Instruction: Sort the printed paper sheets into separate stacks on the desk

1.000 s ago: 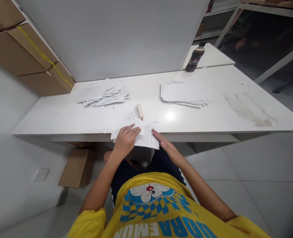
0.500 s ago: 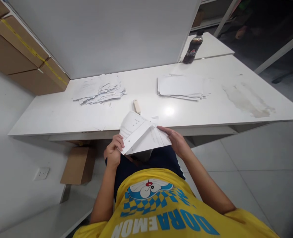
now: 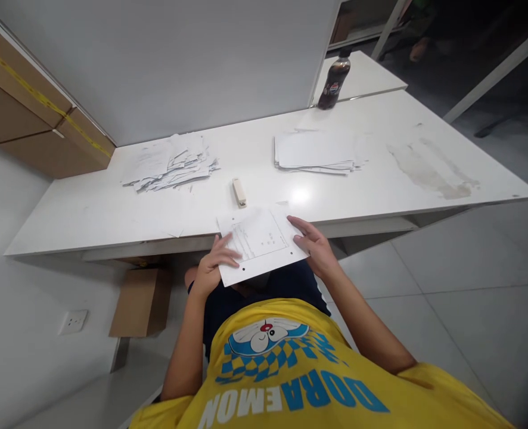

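A white printed sheet of paper (image 3: 264,241) lies fairly flat across the desk's front edge, over my lap; whether more sheets are under it I cannot tell. It has dark round spots near its borders. My left hand (image 3: 214,262) grips its left side, with slightly blurred, spread fingers on top. At the right edge, my right hand (image 3: 314,244) holds the paper with the thumb over it and the fingers stretched along the side. A cream stapler (image 3: 239,193) sits on the desk just beyond the sheet, touched by neither hand.
On the white desk (image 3: 112,220) are a messy paper pile (image 3: 170,164) at left and a neater paper stack (image 3: 311,152) at right. A cola bottle (image 3: 334,82) stands at the back. Cardboard boxes (image 3: 58,143) fill the left corner; another box (image 3: 139,302) is below.
The folded-over paper has come down flat, its printed face now showing. My left fingers have moved from the corner onto the page. The view has shifted slightly.
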Action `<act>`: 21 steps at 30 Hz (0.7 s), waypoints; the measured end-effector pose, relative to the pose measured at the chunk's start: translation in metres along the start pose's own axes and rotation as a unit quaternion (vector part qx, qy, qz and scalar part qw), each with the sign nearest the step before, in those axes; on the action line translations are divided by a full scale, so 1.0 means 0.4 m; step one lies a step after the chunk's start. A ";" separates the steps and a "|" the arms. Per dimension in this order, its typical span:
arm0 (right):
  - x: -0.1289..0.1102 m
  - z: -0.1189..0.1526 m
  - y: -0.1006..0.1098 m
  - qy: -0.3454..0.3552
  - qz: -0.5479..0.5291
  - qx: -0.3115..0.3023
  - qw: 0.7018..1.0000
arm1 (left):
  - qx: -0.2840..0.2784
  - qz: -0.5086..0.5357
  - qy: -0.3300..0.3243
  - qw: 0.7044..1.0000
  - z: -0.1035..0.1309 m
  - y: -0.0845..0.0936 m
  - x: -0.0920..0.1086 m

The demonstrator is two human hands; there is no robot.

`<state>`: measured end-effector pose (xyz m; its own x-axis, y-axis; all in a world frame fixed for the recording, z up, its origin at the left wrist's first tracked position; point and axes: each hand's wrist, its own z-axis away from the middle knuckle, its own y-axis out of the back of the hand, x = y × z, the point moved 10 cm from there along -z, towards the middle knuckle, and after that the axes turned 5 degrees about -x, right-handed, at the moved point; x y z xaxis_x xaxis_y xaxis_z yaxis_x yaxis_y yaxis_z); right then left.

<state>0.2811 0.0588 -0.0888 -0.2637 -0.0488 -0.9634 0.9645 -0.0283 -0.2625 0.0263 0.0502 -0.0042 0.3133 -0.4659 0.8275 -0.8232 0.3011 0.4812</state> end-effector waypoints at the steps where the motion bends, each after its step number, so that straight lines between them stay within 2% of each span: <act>1: 0.001 -0.001 0.005 0.010 0.005 0.008 1.000 | 0.003 -0.038 0.009 0.999 -0.003 0.000 -0.010; 3: 0.002 0.000 0.013 0.032 0.021 0.022 0.999 | 0.045 -0.119 0.046 0.991 0.002 0.009 -0.041; 5: 0.004 0.003 0.020 0.043 0.039 0.033 0.998 | 0.152 -0.155 0.104 0.971 0.032 0.034 -0.077; 7: 0.007 0.008 0.028 0.043 0.043 0.042 0.997 | 0.275 -0.100 0.170 0.941 0.090 0.042 -0.122; 8: 0.009 0.010 0.031 0.040 0.042 0.046 0.997 | 0.306 -0.041 0.197 0.930 0.115 0.026 -0.148; 9: 0.008 0.013 0.032 0.039 0.042 0.049 0.997 | 0.311 0.028 0.219 0.924 0.132 -0.004 -0.174; 11: 0.004 0.018 0.033 0.043 0.052 0.053 0.996 | 0.264 0.158 0.247 0.919 0.140 -0.085 -0.205; 12: 0.001 0.020 0.032 0.044 0.061 0.052 0.996 | 0.238 0.206 0.254 0.914 0.139 -0.119 -0.208; 14: -0.004 0.023 0.029 0.046 0.072 0.049 0.995 | 0.226 0.264 0.259 0.901 0.142 -0.155 -0.204; 17: 0.001 0.027 0.030 0.026 0.052 0.049 0.997 | 0.250 0.290 0.255 0.888 0.142 -0.155 -0.193; 21: 0.040 0.035 0.027 -0.062 0.037 0.032 0.997 | 0.279 0.304 0.244 0.878 0.124 -0.127 -0.190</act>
<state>0.2872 0.0436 -0.1062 -0.1949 -0.1757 -0.9650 0.9797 -0.0826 -0.1829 0.0209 0.0291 -0.1056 -0.2116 0.0923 0.9730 -0.9694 -0.1463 -0.1969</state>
